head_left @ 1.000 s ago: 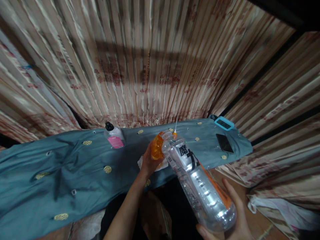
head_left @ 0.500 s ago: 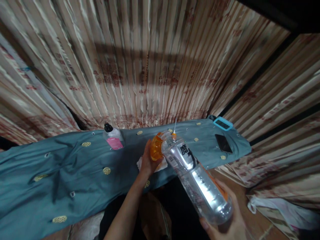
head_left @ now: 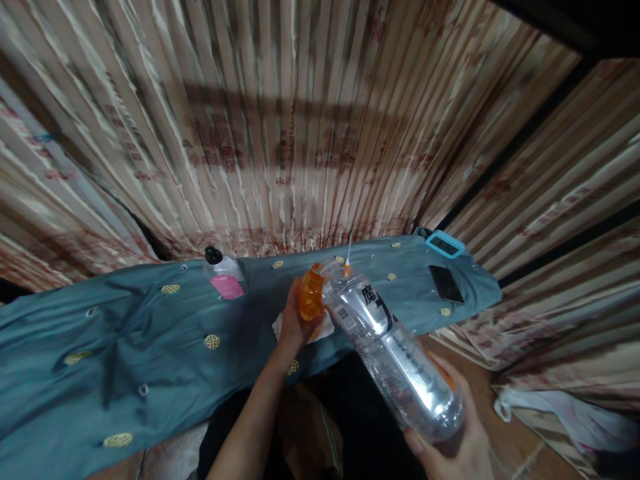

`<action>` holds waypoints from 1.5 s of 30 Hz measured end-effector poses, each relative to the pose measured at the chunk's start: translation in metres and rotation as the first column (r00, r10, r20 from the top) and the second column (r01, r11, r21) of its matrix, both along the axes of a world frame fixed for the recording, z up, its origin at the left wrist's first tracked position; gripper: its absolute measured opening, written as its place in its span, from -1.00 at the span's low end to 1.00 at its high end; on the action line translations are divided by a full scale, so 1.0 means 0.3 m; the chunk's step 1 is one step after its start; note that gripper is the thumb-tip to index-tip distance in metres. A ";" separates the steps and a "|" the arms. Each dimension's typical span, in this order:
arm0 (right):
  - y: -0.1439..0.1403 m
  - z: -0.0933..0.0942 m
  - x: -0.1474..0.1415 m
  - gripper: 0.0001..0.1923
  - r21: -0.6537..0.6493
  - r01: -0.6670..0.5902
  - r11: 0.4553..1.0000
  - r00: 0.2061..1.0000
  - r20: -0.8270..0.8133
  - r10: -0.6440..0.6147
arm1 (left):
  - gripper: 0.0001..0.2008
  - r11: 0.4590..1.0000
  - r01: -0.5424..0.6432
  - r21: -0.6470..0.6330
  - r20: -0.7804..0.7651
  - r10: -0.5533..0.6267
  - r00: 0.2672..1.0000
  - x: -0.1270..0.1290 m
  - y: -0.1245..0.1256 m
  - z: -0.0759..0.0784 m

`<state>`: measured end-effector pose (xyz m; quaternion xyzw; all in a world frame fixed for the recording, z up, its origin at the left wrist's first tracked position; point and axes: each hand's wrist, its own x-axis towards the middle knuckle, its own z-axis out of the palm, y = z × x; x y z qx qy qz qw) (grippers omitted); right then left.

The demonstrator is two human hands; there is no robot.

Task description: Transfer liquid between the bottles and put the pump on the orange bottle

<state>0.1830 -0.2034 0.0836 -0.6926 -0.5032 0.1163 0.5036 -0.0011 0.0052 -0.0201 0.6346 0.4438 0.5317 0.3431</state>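
Note:
My left hand (head_left: 294,325) is closed around a small translucent orange bottle (head_left: 311,297) above the bench. A large clear plastic bottle (head_left: 395,353) with a silver label lies tilted in my right hand (head_left: 457,427), gripped near its base. Its neck slopes down to the left and meets the top of the orange bottle; whether liquid is flowing I cannot tell. Behind the necks, an orange-and-white pump top (head_left: 347,268) with a thin tube pointing up is partly hidden. A crumpled white tissue (head_left: 326,329) lies beneath my left hand.
The bench has a blue-green cloth (head_left: 175,360) with yellow patterns. A clear bottle with a pink label and black cap (head_left: 226,279) stands at left. To the right lie a black phone (head_left: 447,284) and a light-blue digital clock (head_left: 445,245). Pleated curtains (head_left: 280,133) hang behind.
The large bottle's base has risen very slightly in my right hand. Both hands keep their grips, and the necks stay together.

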 end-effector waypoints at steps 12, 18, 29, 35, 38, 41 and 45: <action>-0.014 -0.005 0.016 -0.24 0.042 -0.017 0.999 0.995 0.099 0.013 | -0.11 0.999 0.032 -0.037 0.003 -0.032 0.999 0.002 -0.003 -0.002; -0.028 -0.005 0.014 -0.18 0.033 -0.015 0.999 0.992 0.124 0.011 | -0.15 1.000 0.012 -0.012 -0.043 -0.012 0.999 0.001 -0.010 0.006; -0.030 0.011 0.008 -0.05 0.054 -0.041 0.998 0.997 0.072 0.037 | -0.17 1.000 0.014 -0.001 -0.027 -0.014 1.000 0.005 -0.011 0.002; -0.029 0.023 -0.011 -0.06 0.060 -0.026 0.998 0.999 0.043 0.024 | -0.20 1.000 0.011 -0.003 -0.041 -0.011 0.999 0.007 -0.015 0.017; -0.029 0.026 -0.009 -0.05 0.063 -0.016 0.998 0.994 0.105 0.009 | -0.21 1.000 0.027 0.011 -0.039 -0.027 0.999 0.005 -0.015 0.019; -0.031 0.027 -0.006 -0.05 0.070 -0.012 0.997 0.992 0.126 0.004 | -0.20 0.999 0.043 -0.003 -0.018 -0.043 0.999 0.005 -0.015 0.017; -0.033 0.026 -0.006 -0.02 0.053 -0.013 0.999 0.991 0.137 0.006 | -0.20 0.999 0.030 -0.014 -0.013 -0.030 0.999 0.008 -0.017 0.018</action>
